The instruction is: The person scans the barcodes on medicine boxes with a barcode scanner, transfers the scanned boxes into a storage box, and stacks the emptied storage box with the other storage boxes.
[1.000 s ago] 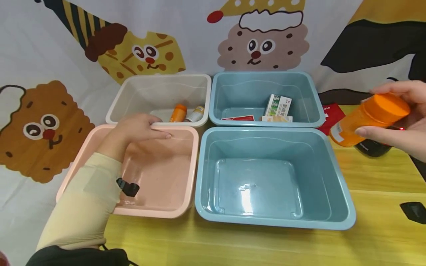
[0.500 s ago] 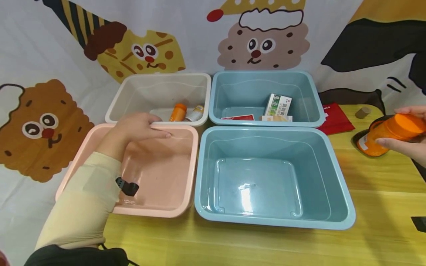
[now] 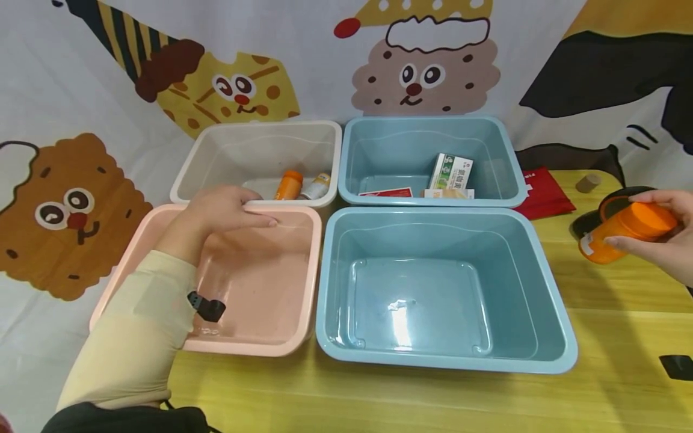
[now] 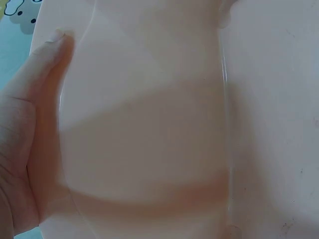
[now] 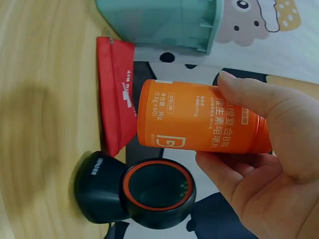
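In the head view, my left hand straddles the far rim of a pink plastic bin. Its thumb lies along the bin's inner wall in the left wrist view; the other fingers are mostly hidden behind the rim. At far right, my right hand holds an orange vitamin tablet bottle in the air, tilted. Thumb and fingers grip it near its lid end, and printed Chinese text shows in the right wrist view. Behind the bottle stands a black device with an orange ring.
A large blue bin stands front centre. Behind are a grey bin with an orange bottle and a white one, and a blue bin with several boxes. A red pouch and small brown cylinder lie right.
My right hand moved right first, then slightly back left and down, with the orange bottle still held. The red pouch and black device are less covered. My left hand stayed in place.
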Tool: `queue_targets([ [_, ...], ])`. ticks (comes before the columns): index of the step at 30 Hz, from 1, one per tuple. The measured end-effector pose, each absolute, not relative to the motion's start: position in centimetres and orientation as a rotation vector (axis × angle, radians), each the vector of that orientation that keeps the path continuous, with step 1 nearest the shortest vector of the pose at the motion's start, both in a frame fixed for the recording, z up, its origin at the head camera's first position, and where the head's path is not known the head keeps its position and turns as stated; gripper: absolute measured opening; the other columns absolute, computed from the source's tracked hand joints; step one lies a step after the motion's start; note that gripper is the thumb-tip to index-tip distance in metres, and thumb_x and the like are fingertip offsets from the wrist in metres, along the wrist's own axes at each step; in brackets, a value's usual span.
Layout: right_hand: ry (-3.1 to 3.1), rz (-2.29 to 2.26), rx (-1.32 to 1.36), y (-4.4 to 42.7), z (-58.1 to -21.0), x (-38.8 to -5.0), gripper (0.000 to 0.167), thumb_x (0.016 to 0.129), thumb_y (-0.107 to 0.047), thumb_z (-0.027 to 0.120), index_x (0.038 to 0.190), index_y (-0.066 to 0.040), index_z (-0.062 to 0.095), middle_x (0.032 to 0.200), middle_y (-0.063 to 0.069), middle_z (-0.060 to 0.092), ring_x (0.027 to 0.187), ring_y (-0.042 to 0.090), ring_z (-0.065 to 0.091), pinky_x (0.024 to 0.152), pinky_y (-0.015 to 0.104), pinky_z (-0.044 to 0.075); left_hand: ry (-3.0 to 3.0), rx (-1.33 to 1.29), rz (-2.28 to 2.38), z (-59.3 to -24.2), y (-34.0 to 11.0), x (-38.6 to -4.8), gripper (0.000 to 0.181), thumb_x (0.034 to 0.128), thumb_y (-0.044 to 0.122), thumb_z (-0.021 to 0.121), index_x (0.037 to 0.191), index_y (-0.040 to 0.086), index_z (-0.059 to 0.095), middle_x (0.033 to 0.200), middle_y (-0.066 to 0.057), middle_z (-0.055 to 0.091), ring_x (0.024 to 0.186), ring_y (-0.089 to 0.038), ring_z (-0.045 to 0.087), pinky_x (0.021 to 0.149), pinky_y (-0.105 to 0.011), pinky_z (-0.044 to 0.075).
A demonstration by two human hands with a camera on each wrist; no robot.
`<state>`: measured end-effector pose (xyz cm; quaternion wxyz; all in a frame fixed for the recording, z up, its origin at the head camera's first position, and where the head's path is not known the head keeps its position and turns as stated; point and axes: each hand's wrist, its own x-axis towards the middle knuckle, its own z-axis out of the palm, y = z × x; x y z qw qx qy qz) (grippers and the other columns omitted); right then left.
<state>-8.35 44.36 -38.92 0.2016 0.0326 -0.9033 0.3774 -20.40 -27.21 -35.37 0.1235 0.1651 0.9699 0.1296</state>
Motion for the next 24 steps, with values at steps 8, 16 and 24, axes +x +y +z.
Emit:
queue_targets([
  [8,-2.525,1.081,0.084,44.6,-39.6,-8.3,0.084,0.075,0.030,0.076,0.133,-0.029,0.059,0.114,-0.026,0.049,0.093,-0.010,0.049,0.074,0.001,0.040,2.827,0.479,0.380,-35.0,-27.1,-20.3,0.056,0.0825,0.077,0.077,0.098,0.023,0.075,0.085,0.003,0.068,0.082,-0.023,0.060,0.076,-0.044,0.044],
  [16,-2.501,1.081,0.024,44.8,-39.4,-8.6,0.078,0.081,0.024,0.075,0.143,-0.022,0.058,0.118,-0.029,0.050,0.099,-0.012,0.049,0.080,0.000,0.039,2.829,0.485,0.374,-35.0,-27.1,-20.2,0.057,0.0818,0.078,0.077,0.097,0.023,0.075,0.084,0.003,0.068,0.081,-0.023,0.060,0.075,-0.044,0.044],
  [24,-2.474,1.025,0.059,44.0,-37.3,-10.1,0.077,0.084,0.015,0.078,0.151,-0.017,0.055,0.117,-0.029,0.050,0.096,-0.013,0.050,0.075,-0.001,0.039,2.836,0.496,0.378,-35.4,-27.2,-20.4,0.055,0.0825,0.077,0.077,0.096,0.024,0.075,0.084,0.004,0.068,0.080,-0.023,0.060,0.075,-0.043,0.044],
])
